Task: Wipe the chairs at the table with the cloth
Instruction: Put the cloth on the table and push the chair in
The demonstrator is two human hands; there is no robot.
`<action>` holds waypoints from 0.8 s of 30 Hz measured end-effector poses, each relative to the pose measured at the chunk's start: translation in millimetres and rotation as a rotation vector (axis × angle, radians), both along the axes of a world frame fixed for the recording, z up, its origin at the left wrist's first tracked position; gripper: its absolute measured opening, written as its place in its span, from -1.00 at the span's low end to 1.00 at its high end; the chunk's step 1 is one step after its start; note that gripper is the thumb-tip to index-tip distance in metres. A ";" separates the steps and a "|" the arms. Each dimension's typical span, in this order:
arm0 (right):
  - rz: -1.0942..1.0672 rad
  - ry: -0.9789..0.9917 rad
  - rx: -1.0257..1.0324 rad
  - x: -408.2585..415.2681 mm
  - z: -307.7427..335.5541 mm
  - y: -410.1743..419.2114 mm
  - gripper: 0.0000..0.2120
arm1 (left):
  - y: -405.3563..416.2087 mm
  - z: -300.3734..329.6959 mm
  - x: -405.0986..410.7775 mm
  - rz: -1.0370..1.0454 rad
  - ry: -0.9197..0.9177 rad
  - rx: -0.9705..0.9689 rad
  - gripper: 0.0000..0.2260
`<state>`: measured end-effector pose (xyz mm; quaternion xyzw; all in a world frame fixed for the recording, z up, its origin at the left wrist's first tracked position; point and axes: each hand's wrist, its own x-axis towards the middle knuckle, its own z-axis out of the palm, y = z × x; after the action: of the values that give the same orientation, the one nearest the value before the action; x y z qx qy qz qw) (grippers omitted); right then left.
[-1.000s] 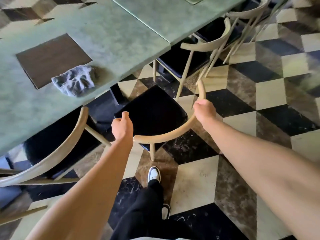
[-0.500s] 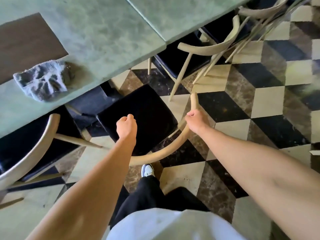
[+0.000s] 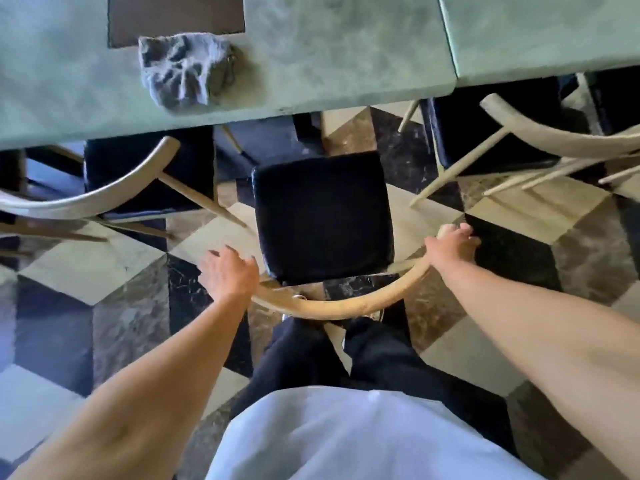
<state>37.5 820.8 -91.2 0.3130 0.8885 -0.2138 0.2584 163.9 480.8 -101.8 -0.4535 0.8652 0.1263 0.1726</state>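
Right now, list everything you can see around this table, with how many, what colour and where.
Tables: two, green, butted together across the top.
Placemat: one, dark brown, on the left table's far side.
Cloth: one, grey, crumpled on the left table near its edge, overlapping the placemat.
Middle chair: one, black seat with pale wooden curved back, pulled out from the table.
Side chairs: two in view, same black and pale wood, tucked under on the left and right.
Floor: cream, brown and black checked tiles.
Left hand: fingers spread, at the chair back's left end.
Right hand: grip on the back's right end.
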 end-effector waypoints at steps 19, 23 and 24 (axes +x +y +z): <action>-0.772 0.079 -0.364 -44.8 -49.3 7.0 -0.66 | -14.0 -19.1 -23.5 1.289 0.451 0.578 -0.84; -0.820 0.107 -0.339 -56.2 -46.5 1.5 -0.68 | -18.2 -11.2 -42.3 1.319 0.493 0.494 -0.86; -0.837 0.106 -0.329 -61.9 -45.2 -0.8 -0.69 | -20.6 -8.3 -47.7 1.323 0.508 0.478 -0.87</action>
<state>-24.4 820.0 -136.4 0.5889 0.6516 -0.4540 0.1502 116.2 460.2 -110.2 -0.7863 0.3739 0.4893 -0.0505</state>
